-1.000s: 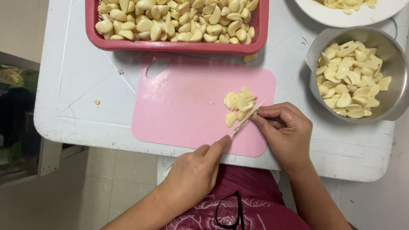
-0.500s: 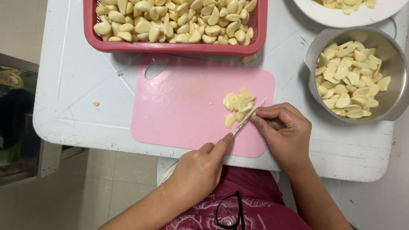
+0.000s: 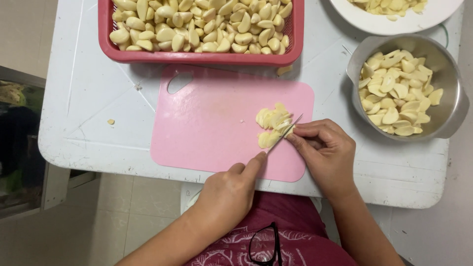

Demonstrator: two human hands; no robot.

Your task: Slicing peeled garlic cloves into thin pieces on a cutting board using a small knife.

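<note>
Now | left hand (image 3: 226,189) clamped on knife (image 3: 285,134) | right hand (image 3: 325,152) fingertips pinning garlic (image 3: 272,127) beside the blade

White plastic table (image 3: 88,98), scuffed and scratched, is standing on a pale tiled floor (image 3: 133,216). Soft, even light is falling across both. At far left, a dark opening (image 3: 17,148) is showing dim, indistinct shapes beside a grey frame.
</note>
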